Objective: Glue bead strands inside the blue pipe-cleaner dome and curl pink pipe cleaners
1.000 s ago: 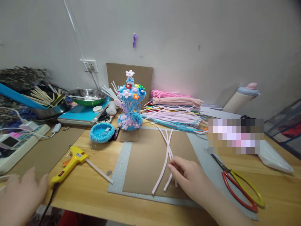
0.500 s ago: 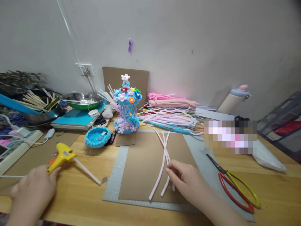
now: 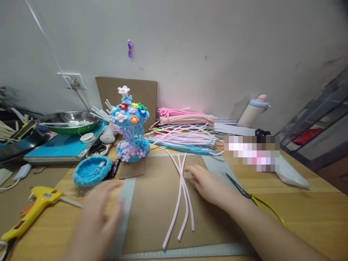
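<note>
Three pale pink pipe cleaners (image 3: 181,175) lie crossed near their upper ends, their lower ends fanned out on a sheet of brown cardboard (image 3: 154,210). Just right of the crossing is my right hand (image 3: 205,183), fingers stretched out and apart, holding nothing; I cannot tell whether it touches a strand. My left hand (image 3: 99,217) is smeared by motion over the table left of the cardboard, thumb and fingers apart with nothing between them. Further left, the yellow hot glue gun (image 3: 31,215) rests on the table with a glue stick pointing right.
Scissors (image 3: 246,194) lie partly behind my right forearm. A blue fuzzy dish (image 3: 91,172) and a flower-covered carousel-like model (image 3: 130,127) stand behind the cardboard. Bundles of pipe cleaners (image 3: 187,136) lie along the wall. A bottle (image 3: 251,112) leans at the back right.
My left hand has let go of the glue gun and moved right. My right hand has moved up along the strands, its fingers now spread. The view has turned right.
</note>
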{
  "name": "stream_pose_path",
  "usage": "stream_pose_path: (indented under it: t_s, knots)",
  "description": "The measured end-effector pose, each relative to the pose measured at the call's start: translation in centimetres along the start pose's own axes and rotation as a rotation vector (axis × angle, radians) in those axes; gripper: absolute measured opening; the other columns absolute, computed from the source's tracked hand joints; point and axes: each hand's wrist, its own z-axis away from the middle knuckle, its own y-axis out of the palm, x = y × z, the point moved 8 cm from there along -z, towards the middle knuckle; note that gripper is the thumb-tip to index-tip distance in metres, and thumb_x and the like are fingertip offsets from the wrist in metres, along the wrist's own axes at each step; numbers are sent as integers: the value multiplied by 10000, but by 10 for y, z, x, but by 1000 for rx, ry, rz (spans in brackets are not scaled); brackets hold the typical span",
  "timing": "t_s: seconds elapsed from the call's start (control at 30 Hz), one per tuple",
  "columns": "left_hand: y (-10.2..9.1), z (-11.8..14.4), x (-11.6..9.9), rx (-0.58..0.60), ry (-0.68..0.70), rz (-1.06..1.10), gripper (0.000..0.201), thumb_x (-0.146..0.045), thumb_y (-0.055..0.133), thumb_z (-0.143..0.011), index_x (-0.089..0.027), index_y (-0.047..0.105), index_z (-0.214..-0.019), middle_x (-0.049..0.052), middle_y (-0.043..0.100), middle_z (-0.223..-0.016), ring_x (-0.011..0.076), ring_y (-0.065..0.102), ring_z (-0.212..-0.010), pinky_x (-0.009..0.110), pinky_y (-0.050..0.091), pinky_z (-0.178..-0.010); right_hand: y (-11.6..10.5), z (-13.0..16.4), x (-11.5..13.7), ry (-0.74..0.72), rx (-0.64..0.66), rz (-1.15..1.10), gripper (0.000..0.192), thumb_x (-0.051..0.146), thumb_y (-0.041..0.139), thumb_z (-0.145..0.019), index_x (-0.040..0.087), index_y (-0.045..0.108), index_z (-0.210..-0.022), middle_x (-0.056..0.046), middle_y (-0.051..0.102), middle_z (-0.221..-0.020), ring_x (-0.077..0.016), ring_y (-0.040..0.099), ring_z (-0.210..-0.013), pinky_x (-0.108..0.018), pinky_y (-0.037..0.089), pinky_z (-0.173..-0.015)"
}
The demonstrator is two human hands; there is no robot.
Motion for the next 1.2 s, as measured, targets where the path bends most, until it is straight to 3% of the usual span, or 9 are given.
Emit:
stream_pose_path:
  t_s: [0.13, 0.23, 0.37, 0.47, 0.6, 0.73, 0.87, 0.97, 1.2]
  knots:
    - [93, 15, -116, 564, 219, 97, 429, -269, 526, -834, -352, 522, -1255, 71, 516, -1297, 273, 500, -1176, 432, 407, -982, 7, -20, 24, -245, 35, 59, 249, 102, 536, -857, 256, 691, -976, -61, 522, -1351, -265, 347, -1318, -431, 225, -1047]
    - [127, 25, -147, 817, 314, 28, 551, -330, 705, -704, -318, 575, -1239, 140, 533, -1264, 356, 503, -1128, 502, 429, -924, 16, -21, 36, -350, 75, 80, 134, 190, 569, -872, 242, 692, -867, -40, 589, -1257, -251, 352, -1314, -461, 123, -1097]
    - [147, 24, -127, 839, 309, -174, 331, -198, 604, -778, -201, 632, -1108, 169, 590, -1154, 341, 545, -1036, 486, 451, -862, 27, -8, 47, -392, 134, 121, 129, 121, 565, -803, 176, 639, -893, -78, 659, -1043, -241, 552, -1067, -447, 219, -1069]
    - [151, 21, -111, 760, 326, -200, 302, -63, 412, -841, -190, 624, -1013, 124, 631, -1016, 263, 589, -916, 404, 477, -798, 31, 2, 46, -335, 183, 163, 223, 37, 526, -730, 162, 586, -905, -78, 685, -895, -239, 622, -842, -354, 422, -789]
    - [144, 11, -106, 577, 355, -226, 232, -165, 454, -875, -185, 604, -1051, 120, 633, -1012, 273, 582, -920, 409, 467, -797, 28, 6, 41, -290, 275, 37, 175, 100, 510, -808, 201, 563, -941, -39, 710, -867, -217, 658, -729, -280, 358, -547]
    - [152, 9, -103, 721, 321, -402, 226, -118, 423, -884, -196, 632, -922, 84, 659, -935, 273, 585, -862, 427, 459, -754, 27, -11, 44, -387, 456, -241, 193, 382, 640, -820, 220, 641, -927, -15, 715, -854, -186, 652, -722, -234, 381, -530]
    - [163, 17, -108, 892, 388, -425, 277, -51, 395, -871, -189, 622, -950, 90, 663, -998, 276, 598, -903, 421, 469, -751, 24, -68, 32, -248, 189, -313, 191, 215, 460, -948, 149, 606, -1052, -79, 663, -1010, -163, 607, -897, -248, 453, -766]
    - [167, 22, -107, 924, 402, -410, 248, -70, 418, -876, -183, 617, -971, 94, 661, -1016, 281, 602, -918, 413, 475, -744, 40, -97, 36, -235, 102, -254, 222, 171, 656, -827, 157, 611, -1044, -80, 621, -1067, -179, 573, -959, -261, 435, -820]
    - [164, 22, -107, 918, 408, -347, 175, -110, 461, -878, -189, 604, -940, 74, 654, -1003, 267, 596, -896, 398, 468, -734, 46, -99, 29, -223, 66, -66, 51, 164, 612, -847, 184, 644, -813, -53, 634, -904, -194, 571, -879, -281, 416, -757]
